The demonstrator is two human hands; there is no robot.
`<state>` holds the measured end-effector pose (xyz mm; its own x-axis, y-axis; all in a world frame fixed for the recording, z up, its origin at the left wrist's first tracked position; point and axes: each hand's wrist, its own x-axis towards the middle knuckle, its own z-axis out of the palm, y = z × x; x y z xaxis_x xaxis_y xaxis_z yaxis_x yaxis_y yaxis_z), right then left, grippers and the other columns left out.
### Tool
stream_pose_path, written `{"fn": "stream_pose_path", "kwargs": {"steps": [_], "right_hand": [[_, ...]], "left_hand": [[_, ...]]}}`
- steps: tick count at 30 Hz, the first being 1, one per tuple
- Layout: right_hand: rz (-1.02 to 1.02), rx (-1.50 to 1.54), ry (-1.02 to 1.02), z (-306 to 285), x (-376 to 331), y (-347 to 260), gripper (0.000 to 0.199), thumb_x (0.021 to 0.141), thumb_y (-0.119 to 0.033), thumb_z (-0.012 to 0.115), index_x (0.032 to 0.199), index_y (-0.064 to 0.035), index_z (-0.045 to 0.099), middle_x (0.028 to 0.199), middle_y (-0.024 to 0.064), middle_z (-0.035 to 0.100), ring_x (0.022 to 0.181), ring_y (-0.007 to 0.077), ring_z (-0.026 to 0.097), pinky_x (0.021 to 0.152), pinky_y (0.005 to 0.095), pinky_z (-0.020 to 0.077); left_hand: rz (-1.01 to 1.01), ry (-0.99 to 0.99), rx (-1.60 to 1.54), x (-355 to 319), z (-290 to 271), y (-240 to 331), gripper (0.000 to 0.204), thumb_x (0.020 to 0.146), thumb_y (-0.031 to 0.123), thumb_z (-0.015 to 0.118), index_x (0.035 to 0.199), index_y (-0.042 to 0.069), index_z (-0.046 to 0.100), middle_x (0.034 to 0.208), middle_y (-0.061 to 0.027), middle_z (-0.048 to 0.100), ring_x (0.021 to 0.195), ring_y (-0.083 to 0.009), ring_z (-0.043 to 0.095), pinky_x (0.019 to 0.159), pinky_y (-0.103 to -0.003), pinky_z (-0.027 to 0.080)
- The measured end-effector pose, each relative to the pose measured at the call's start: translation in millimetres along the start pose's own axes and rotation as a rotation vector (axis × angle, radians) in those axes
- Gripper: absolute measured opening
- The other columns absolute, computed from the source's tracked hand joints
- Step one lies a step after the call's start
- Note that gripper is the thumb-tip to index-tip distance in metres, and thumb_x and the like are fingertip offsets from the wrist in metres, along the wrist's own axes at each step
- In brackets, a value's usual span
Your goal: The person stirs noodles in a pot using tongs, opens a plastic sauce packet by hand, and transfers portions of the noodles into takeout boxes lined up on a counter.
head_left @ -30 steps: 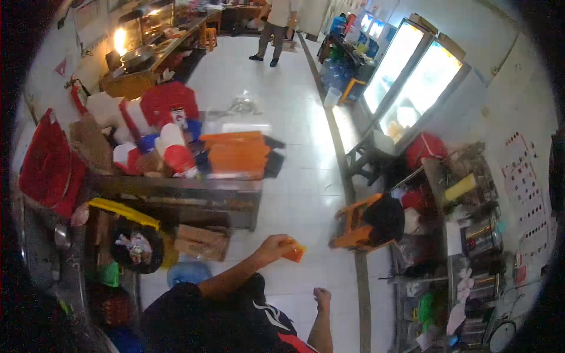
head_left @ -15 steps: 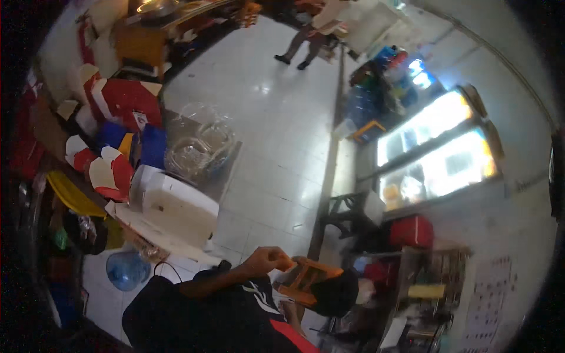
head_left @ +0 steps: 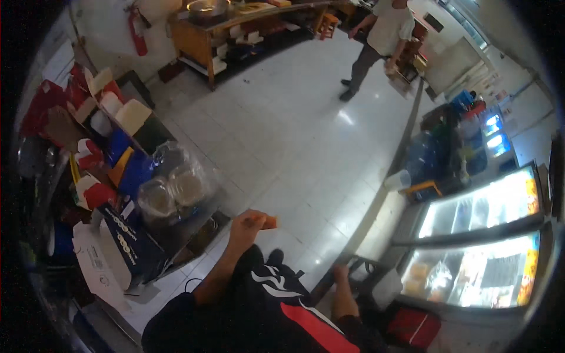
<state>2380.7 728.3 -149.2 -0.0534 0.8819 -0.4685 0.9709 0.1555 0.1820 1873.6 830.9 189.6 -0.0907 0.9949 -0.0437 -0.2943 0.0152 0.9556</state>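
Note:
My left hand (head_left: 242,230) is closed around a small orange thing (head_left: 269,222) with a flat edge; its kind is not clear. It is held in front of my body, above the tiled floor. To its left stands a low surface with clear plastic containers (head_left: 187,185) in a thin bag and a dark printed box (head_left: 132,244) with white flaps. My right hand (head_left: 341,273) hangs low at my right side, near a dark stool (head_left: 365,276). Its fingers are small and blurred, so I cannot see whether it holds anything.
Lit glass-door fridges (head_left: 477,235) line the right wall, with a red box (head_left: 413,327) nearby. Blue bottles (head_left: 421,156) and a white tub (head_left: 399,180) stand farther along. A person (head_left: 379,47) stands ahead on the tiles. A wooden counter (head_left: 200,50) lies far left.
My view has turned, bringing the fridges lower and showing more of the room ahead. The wooden stool beside my hands is out of view. My left hand still holds the orange thing.

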Motion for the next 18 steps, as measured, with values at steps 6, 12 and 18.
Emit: {"fn": "stream_pose_path", "kwargs": {"steps": [6,12,18], "right_hand": [[0.176,1.565,0.39,-309.3,268.9,52.5,0.022,0.078,-0.017,0.066,0.094,-0.0019,0.068,0.071,0.0061,0.064,0.059,0.0143,0.057,0.054,0.0288,0.0451],[-0.128,0.786,0.418,-323.8,493.7,93.6,0.013,0.086,-0.014,0.059,0.089,-0.0093,0.071,0.085,0.0059,0.07,0.07,0.0158,0.062,0.064,0.0301,0.0488],[-0.022,1.397,-0.099,-198.6,484.9,158.7,0.028,0.081,-0.031,0.062,0.071,-0.0057,0.068,0.06,0.0065,0.062,0.056,0.0196,0.059,0.057,0.0392,0.0475]], "left_hand": [[0.039,0.059,-0.071,148.8,73.3,-15.7,0.01,0.09,0.003,0.055,0.094,-0.006,0.058,0.09,-0.0149,0.065,0.08,-0.0211,0.066,0.076,-0.034,0.056],[-0.017,0.056,-0.183,325.3,125.4,-69.0,0.012,0.091,0.006,0.057,0.093,-0.005,0.058,0.09,-0.0139,0.065,0.08,-0.019,0.065,0.075,-0.032,0.056],[-0.111,-0.191,-0.155,514.9,207.8,-64.2,0.018,0.09,0.012,0.06,0.097,-0.004,0.059,0.092,-0.0142,0.065,0.081,-0.0187,0.065,0.076,-0.031,0.056]]}}
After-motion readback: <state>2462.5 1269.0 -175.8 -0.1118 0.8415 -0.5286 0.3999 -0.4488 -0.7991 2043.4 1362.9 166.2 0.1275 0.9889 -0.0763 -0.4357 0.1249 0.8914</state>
